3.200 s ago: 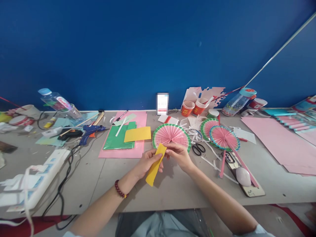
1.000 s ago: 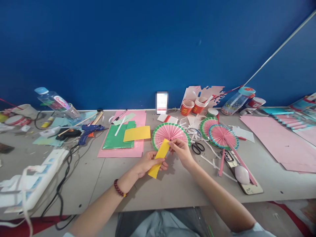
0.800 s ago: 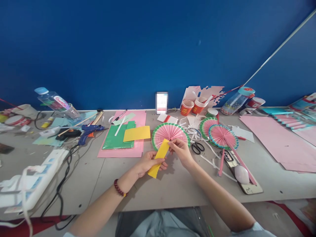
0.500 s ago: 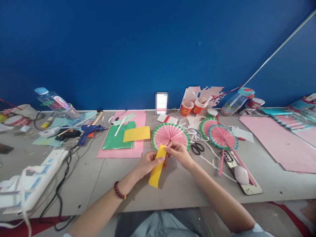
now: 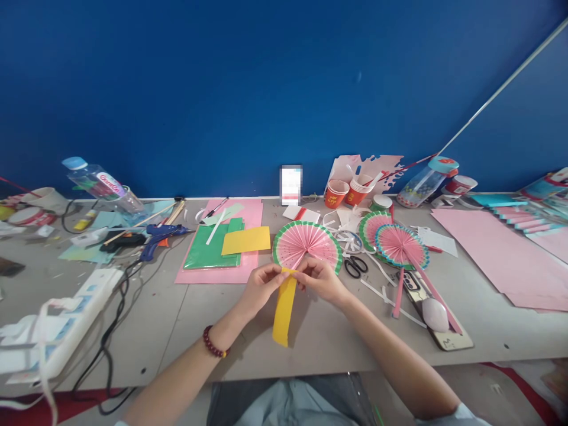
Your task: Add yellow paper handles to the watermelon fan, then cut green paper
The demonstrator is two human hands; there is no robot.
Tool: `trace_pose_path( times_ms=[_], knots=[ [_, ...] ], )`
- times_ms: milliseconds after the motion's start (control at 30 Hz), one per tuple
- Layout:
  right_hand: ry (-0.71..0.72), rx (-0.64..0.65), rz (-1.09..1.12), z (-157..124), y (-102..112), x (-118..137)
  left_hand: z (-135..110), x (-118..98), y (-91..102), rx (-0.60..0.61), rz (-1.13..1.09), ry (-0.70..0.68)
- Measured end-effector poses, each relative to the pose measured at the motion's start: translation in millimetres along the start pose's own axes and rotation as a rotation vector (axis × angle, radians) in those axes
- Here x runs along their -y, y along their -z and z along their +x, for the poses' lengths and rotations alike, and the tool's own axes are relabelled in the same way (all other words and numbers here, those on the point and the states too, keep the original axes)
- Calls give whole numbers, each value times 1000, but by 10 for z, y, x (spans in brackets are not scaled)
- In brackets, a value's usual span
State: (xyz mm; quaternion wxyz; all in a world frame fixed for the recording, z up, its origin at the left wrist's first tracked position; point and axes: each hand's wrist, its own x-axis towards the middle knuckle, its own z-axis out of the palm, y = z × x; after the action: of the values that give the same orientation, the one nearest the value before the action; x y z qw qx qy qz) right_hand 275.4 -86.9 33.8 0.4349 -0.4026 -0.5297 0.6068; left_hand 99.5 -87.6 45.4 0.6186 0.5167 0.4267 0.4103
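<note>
A narrow yellow paper strip (image 5: pixel 284 310) hangs lengthways over the grey table's front middle. My left hand (image 5: pixel 261 288) and my right hand (image 5: pixel 320 278) both pinch its top end, fingertips almost touching. A beaded bracelet sits on my left wrist. Just behind my hands lies an open pink watermelon-pattern paper fan (image 5: pixel 307 243).
Green and yellow sheets (image 5: pixel 245 240) lie on pink paper at centre left. A blue glue gun (image 5: pixel 158 235), a power strip (image 5: pixel 66 322) and cables are on the left. Scissors (image 5: pixel 354 267), two more fans (image 5: pixel 400 245), red cups (image 5: pixel 337 193) and pink sheets (image 5: pixel 497 251) are on the right.
The strip has swung from a slant in my left palm to hanging straight down. My left hand slid up to its top end, meeting my right hand's pinch.
</note>
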Motion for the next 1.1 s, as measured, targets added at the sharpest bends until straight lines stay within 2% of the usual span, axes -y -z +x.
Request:
trace_pose_path(
  times_ms=[200,400,867,1100],
  knots=[
    [16,16,6,-2,4,-16,7,9,35,17,12,-16],
    [16,18,1,1,7,-18,10,5,20,-32,11,0],
    [-1,16,13,0,3,-5,16,14,14,-36,-20,23],
    [0,55,1,-12,5,-23,5,34,38,44,-31,-7]
  ],
)
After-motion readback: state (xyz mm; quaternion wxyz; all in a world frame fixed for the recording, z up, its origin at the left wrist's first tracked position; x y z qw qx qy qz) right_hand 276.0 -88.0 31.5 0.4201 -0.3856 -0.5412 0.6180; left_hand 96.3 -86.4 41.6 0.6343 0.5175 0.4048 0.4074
